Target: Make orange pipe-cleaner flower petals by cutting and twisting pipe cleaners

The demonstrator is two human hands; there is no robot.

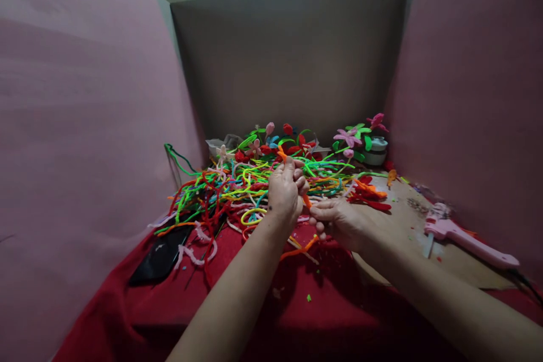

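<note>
An orange pipe cleaner [307, 201] runs between my two hands above the red cloth. My left hand [285, 188] is closed around it, and a looped orange end sticks up past the fingertips. Lower and to the right, my right hand [335, 219] pinches the other part between thumb and fingers. Another orange pipe cleaner [299, 251] lies on the cloth just below the hands. Behind them spreads a tangled heap of pipe cleaners [250, 175] in green, yellow, red, pink and other colours.
A pink glue gun [470, 240] rests on a cardboard sheet [407, 237] at right. Pipe-cleaner flowers [348, 137] stand near a pale round container [376, 151] at the back. A black phone-like slab [156, 257] lies at left. Pink panels [85, 124] rise on both sides.
</note>
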